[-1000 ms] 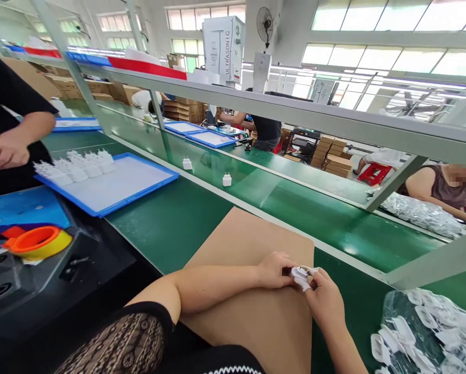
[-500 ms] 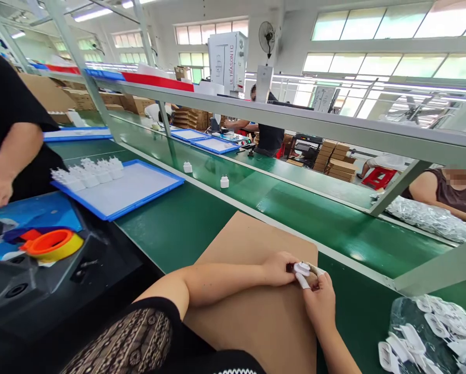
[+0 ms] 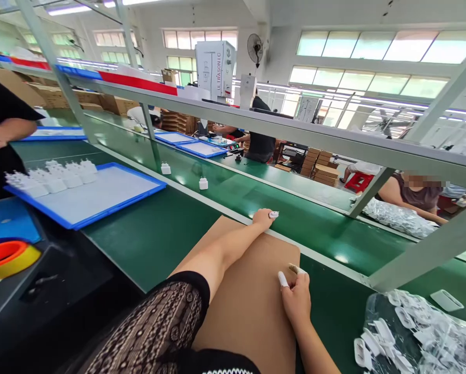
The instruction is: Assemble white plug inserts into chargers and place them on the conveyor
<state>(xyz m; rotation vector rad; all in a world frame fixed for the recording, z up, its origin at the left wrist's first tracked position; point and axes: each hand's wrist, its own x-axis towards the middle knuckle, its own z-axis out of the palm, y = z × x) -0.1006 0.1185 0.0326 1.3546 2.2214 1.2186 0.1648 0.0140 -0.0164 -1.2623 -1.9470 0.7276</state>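
Note:
My left hand [image 3: 263, 218] reaches forward over the far edge of a brown cardboard sheet [image 3: 248, 306], at the rim of the green conveyor belt [image 3: 314, 223]. Its fingertips pinch a small white plug part [image 3: 274, 214]. My right hand [image 3: 295, 298] rests on the cardboard's right edge, close to me. Its thumb and forefinger wear finger cots and stand apart with nothing between them.
Two white adapters [image 3: 203, 183] stand on the belt further left. A blue tray [image 3: 100, 195] holds a row of white adapters. A clear bag of white parts [image 3: 412, 332] lies at the lower right. Tape rolls [image 3: 7, 255] sit at the left. A co-worker's arm [image 3: 2, 135] is at the far left.
My hands were together on the white part over the cardboard. The left hand has since carried it forward to the belt's edge; the right hand stayed back, empty.

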